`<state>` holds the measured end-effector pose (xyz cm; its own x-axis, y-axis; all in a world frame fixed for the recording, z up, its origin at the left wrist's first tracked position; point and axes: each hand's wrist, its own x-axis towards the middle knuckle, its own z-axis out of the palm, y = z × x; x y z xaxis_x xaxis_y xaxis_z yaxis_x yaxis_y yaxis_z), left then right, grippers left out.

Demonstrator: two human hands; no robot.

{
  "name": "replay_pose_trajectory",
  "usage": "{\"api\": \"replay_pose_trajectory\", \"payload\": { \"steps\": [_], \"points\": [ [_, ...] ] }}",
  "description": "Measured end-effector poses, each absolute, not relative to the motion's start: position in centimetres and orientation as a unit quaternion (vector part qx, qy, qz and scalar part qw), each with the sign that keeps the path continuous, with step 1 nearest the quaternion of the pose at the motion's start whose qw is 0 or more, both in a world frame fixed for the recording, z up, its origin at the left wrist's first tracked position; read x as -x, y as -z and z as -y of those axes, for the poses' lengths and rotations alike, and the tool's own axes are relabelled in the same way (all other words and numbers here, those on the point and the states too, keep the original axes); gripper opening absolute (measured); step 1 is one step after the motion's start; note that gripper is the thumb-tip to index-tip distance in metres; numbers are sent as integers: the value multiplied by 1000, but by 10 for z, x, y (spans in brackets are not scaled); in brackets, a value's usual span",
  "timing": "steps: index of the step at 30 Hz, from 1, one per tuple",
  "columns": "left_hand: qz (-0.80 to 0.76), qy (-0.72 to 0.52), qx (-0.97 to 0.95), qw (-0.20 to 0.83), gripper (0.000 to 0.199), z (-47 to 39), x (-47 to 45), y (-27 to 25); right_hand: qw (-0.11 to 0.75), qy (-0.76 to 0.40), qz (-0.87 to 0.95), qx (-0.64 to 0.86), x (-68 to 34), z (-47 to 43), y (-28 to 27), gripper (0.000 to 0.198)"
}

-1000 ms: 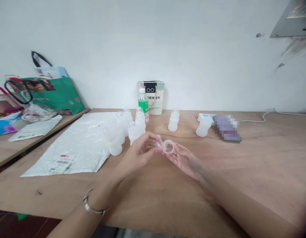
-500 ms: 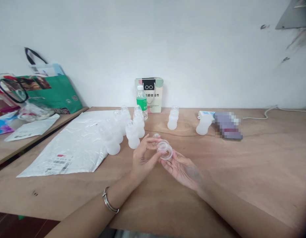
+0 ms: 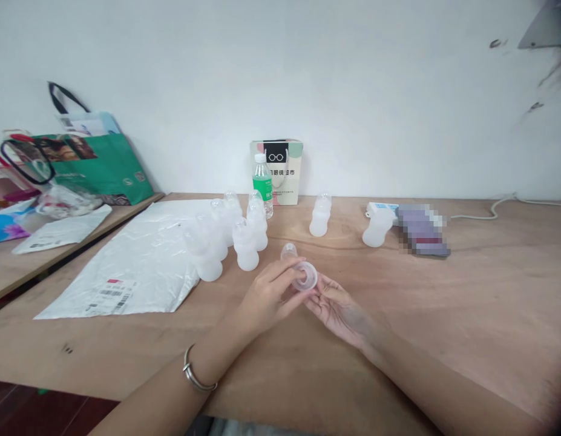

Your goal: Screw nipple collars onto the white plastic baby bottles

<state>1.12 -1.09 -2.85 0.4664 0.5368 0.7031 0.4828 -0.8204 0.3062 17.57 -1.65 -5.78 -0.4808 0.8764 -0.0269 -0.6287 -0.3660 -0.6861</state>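
Over the middle of the table, my right hand (image 3: 337, 306) pinches a translucent baby bottle collar ring (image 3: 311, 275) by its right rim. My left hand (image 3: 273, 290) is closed at the same ring, with fingertips reaching into its opening and the thumb under the lower edge. Whether a nipple sits inside the ring, I cannot make out. Just beyond my left fingers is a clear dome cap (image 3: 288, 250). Several capped baby bottles (image 3: 246, 245) stand to the left. One more capped bottle (image 3: 321, 215) stands behind, and a bottle body (image 3: 376, 229) without a cap is at the right.
A white plastic mailer (image 3: 144, 260) lies on the left of the wooden table. At the wall stand a green-labelled water bottle (image 3: 262, 184) and a paper bag (image 3: 289, 175). A blurred purple item (image 3: 420, 230) lies beside a white power strip (image 3: 380, 211) with a cable.
My left fingers have shifted from the ring's far-left edge into its opening. The ring has tilted so that its opening faces me more. The view has moved slightly.
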Motion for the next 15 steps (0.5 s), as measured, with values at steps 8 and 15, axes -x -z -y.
{"api": "replay_pose_trajectory", "payload": {
  "steps": [8,15],
  "points": [
    [-370,-382,-845,57,45,15,-13,23,518,-704,390,291,-171,19,54,16],
    [-326,-451,-820,139,32,25,-19,15,516,-721,363,285,-168,24,40,12]
  ]
}}
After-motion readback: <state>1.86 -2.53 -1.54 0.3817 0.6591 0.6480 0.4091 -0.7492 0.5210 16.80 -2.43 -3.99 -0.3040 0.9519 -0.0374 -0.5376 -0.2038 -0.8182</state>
